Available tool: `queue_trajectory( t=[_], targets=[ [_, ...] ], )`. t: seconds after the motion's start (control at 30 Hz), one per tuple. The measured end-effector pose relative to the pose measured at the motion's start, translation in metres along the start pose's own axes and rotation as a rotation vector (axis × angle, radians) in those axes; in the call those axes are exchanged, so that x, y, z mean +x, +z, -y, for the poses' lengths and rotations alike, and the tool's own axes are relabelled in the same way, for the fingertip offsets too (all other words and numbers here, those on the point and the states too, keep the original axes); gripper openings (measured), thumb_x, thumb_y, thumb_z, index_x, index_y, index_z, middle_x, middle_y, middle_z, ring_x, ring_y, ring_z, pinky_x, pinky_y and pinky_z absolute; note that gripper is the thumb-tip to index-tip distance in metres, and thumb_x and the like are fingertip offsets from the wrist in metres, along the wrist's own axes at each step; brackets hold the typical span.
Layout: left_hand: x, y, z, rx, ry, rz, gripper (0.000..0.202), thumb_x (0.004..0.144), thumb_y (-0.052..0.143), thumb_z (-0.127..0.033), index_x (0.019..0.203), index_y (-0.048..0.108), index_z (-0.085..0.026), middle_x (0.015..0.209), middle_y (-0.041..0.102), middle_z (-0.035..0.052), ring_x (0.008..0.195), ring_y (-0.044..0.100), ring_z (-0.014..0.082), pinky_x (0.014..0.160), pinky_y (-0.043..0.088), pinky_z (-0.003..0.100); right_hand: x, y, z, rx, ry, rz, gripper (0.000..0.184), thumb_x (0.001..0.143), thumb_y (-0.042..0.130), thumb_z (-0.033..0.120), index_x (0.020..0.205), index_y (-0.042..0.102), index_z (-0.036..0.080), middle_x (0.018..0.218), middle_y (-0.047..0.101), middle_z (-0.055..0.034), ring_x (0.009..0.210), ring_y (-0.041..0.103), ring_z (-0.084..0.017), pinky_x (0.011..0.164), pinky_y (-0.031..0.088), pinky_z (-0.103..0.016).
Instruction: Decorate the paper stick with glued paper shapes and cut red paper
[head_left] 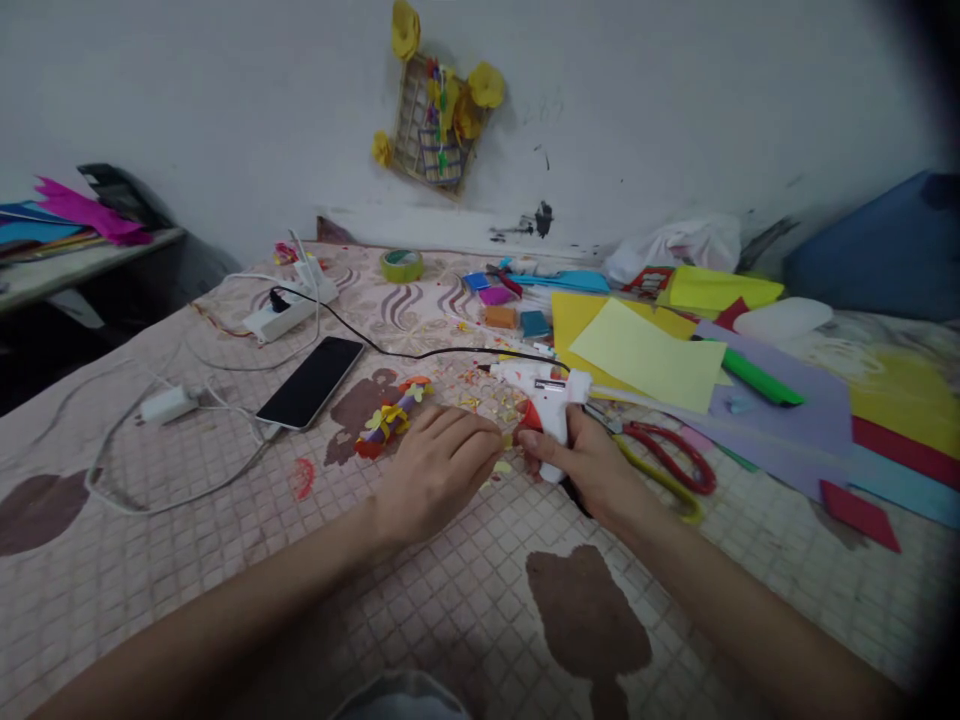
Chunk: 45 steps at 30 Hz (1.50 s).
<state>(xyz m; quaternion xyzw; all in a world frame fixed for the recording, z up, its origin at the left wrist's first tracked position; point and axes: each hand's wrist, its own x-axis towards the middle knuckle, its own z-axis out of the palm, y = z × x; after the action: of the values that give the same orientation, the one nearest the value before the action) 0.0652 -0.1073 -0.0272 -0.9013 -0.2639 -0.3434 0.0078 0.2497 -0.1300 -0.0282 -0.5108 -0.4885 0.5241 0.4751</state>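
Note:
My right hand (592, 470) is closed around the handle of a white glue gun (551, 405) with an orange tip, its nozzle pointing left. My left hand (439, 470) rests palm down beside that nozzle, fingers curled together and pinching a small yellow paper piece (504, 440) at the fingertips. Just left of my left hand lies a small rolled craft piece (390, 415) decorated with yellow and orange paper flowers. Tiny paper scraps (480, 385) are scattered on the patterned cloth behind both hands.
Red-and-yellow scissors (667, 460) lie right of my right hand. Coloured paper sheets (645, 350) spread to the right. A black phone (311, 380), white charger (169, 403), power strip (289, 310), black cord (390, 350) and tape roll (401, 264) sit at left and behind.

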Motion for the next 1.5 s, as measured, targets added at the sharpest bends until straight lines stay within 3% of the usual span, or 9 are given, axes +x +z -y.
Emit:
queue_trajectory(
  t=[0.37, 0.6, 0.93, 1.0, 1.07, 1.17, 1.23, 1.37, 1.5],
  targets=[
    [-0.006, -0.003, 0.002, 0.079, 0.167, -0.016, 0.011, 0.087, 0.049, -0.014, 0.096, 0.054, -0.019, 0.095, 0.066, 0.0032, 0.088, 0.056, 0.0166, 0.081, 0.039, 0.034, -0.004, 0.009, -0.002, 0.030, 0.044, 0.012, 0.017, 0.070, 0.062, 0.022, 0.077, 0.048, 0.018, 0.055, 0.057, 0.0045, 0.048, 0.053, -0.010, 0.045, 0.042, -0.023],
    [-0.010, 0.006, 0.003, 0.032, 0.044, -0.099, 0.024, 0.084, 0.052, -0.013, 0.106, 0.054, -0.021, 0.088, 0.064, 0.0031, 0.082, 0.056, 0.0155, 0.076, 0.040, 0.033, -0.005, 0.011, -0.001, 0.009, 0.018, -0.035, 0.016, 0.071, 0.062, 0.025, 0.077, 0.049, 0.018, 0.055, 0.057, 0.0038, 0.047, 0.052, -0.011, 0.045, 0.042, -0.023],
    [-0.013, 0.006, 0.007, -0.103, 0.033, -0.175, 0.015, 0.080, 0.057, -0.011, 0.088, 0.054, -0.023, 0.093, 0.066, 0.0008, 0.088, 0.057, 0.0150, 0.081, 0.042, 0.034, -0.009, 0.016, 0.004, -0.043, 0.001, -0.086, 0.015, 0.069, 0.062, 0.027, 0.076, 0.052, 0.019, 0.054, 0.056, 0.0041, 0.047, 0.053, -0.012, 0.048, 0.043, -0.024],
    [-0.012, 0.007, 0.004, -0.187, -0.050, -0.205, 0.016, 0.080, 0.056, -0.009, 0.088, 0.053, -0.022, 0.094, 0.064, 0.0018, 0.088, 0.057, 0.0148, 0.079, 0.043, 0.033, -0.009, 0.016, 0.003, -0.055, -0.028, -0.098, 0.014, 0.070, 0.062, 0.028, 0.076, 0.053, 0.019, 0.055, 0.056, 0.0044, 0.047, 0.053, -0.011, 0.048, 0.043, -0.024],
    [-0.010, 0.007, -0.001, -0.346, -0.254, -0.211, 0.014, 0.082, 0.052, -0.011, 0.092, 0.052, -0.021, 0.094, 0.062, 0.0041, 0.086, 0.056, 0.0146, 0.076, 0.046, 0.031, -0.010, 0.016, 0.004, -0.076, -0.057, -0.109, 0.013, 0.071, 0.061, 0.028, 0.076, 0.054, 0.019, 0.055, 0.055, 0.0044, 0.047, 0.052, -0.011, 0.047, 0.043, -0.024],
    [-0.005, 0.003, -0.011, -0.667, -0.608, -0.142, 0.011, 0.088, 0.045, -0.025, 0.095, 0.051, -0.019, 0.089, 0.059, 0.0059, 0.078, 0.056, 0.0141, 0.067, 0.048, 0.029, -0.012, 0.016, 0.006, -0.177, -0.078, -0.139, 0.011, 0.072, 0.061, 0.028, 0.075, 0.055, 0.018, 0.057, 0.057, 0.0026, 0.049, 0.053, -0.013, 0.048, 0.043, -0.024],
    [0.000, 0.001, -0.015, -0.842, -0.750, -0.078, 0.016, 0.087, 0.047, -0.034, 0.089, 0.052, -0.018, 0.082, 0.058, 0.0044, 0.071, 0.056, 0.0133, 0.061, 0.048, 0.027, -0.013, 0.017, 0.008, -0.265, -0.108, -0.170, 0.012, 0.072, 0.061, 0.028, 0.075, 0.057, 0.018, 0.061, 0.059, 0.0004, 0.054, 0.055, -0.014, 0.051, 0.044, -0.026],
    [0.005, 0.001, -0.018, -1.041, -0.869, 0.032, 0.018, 0.076, 0.062, -0.032, 0.075, 0.053, -0.017, 0.070, 0.057, 0.0005, 0.062, 0.054, 0.0109, 0.058, 0.047, 0.025, -0.015, 0.017, 0.008, -0.345, -0.163, -0.189, 0.011, 0.073, 0.060, 0.029, 0.076, 0.058, 0.018, 0.067, 0.062, -0.0015, 0.060, 0.057, -0.016, 0.056, 0.045, -0.027],
    [0.004, 0.004, -0.016, -1.159, -0.931, 0.046, 0.013, 0.075, 0.062, -0.026, 0.073, 0.055, -0.015, 0.067, 0.059, -0.0001, 0.062, 0.054, 0.0099, 0.060, 0.045, 0.024, -0.015, 0.018, 0.008, -0.321, -0.125, -0.179, 0.012, 0.073, 0.060, 0.029, 0.073, 0.057, 0.018, 0.061, 0.059, -0.0002, 0.054, 0.054, -0.014, 0.050, 0.043, -0.025]
  ],
)
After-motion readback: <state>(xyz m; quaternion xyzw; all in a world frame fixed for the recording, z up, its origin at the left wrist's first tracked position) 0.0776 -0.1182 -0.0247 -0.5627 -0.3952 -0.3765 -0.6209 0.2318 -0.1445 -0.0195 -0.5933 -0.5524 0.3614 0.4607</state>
